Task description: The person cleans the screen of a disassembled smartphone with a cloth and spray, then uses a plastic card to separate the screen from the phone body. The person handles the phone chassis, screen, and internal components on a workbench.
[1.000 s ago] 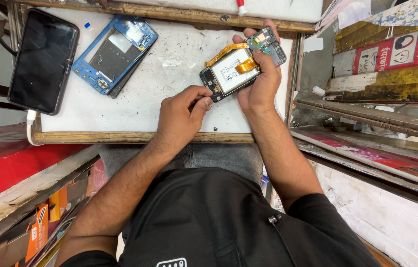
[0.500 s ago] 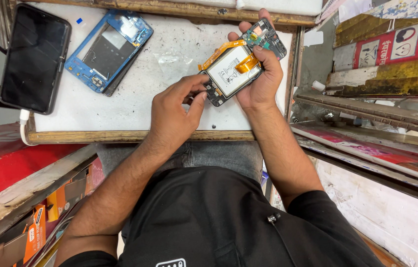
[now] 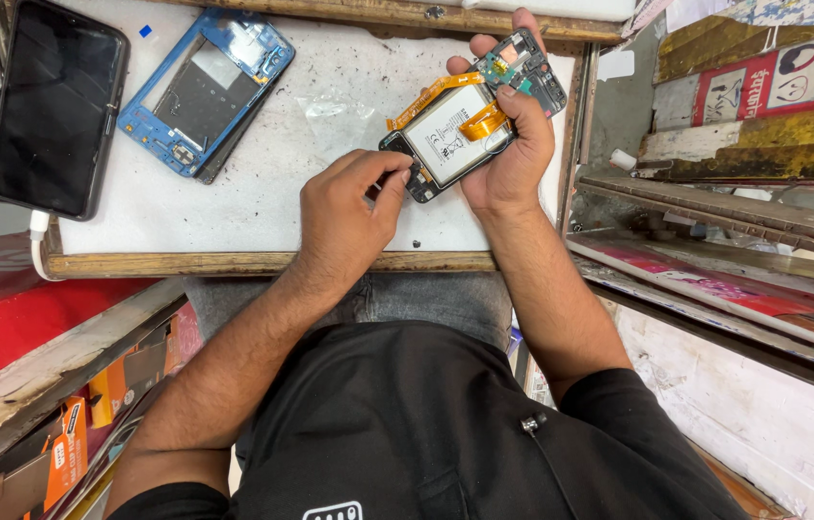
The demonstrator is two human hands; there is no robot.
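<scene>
Moved since earlier frame: left hand [image 3: 344, 217] up to lower corner of opened phone [image 3: 465, 130], fingertips pinched there. Right hand [image 3: 513, 144] closed around phone above counter [image 3: 262, 207]. Back removed, battery exposed; blue frame [image 3: 205, 91] set aside.

I judge this a small phone repair stall, scuffed white worktop [image 3: 262, 207] with worn wooden edging, opened phone [image 3: 470, 125] with battery exposed, stripped blue phone frame [image 3: 207, 91], black phone [image 3: 55, 106] on charge, stacked boards alongside
</scene>
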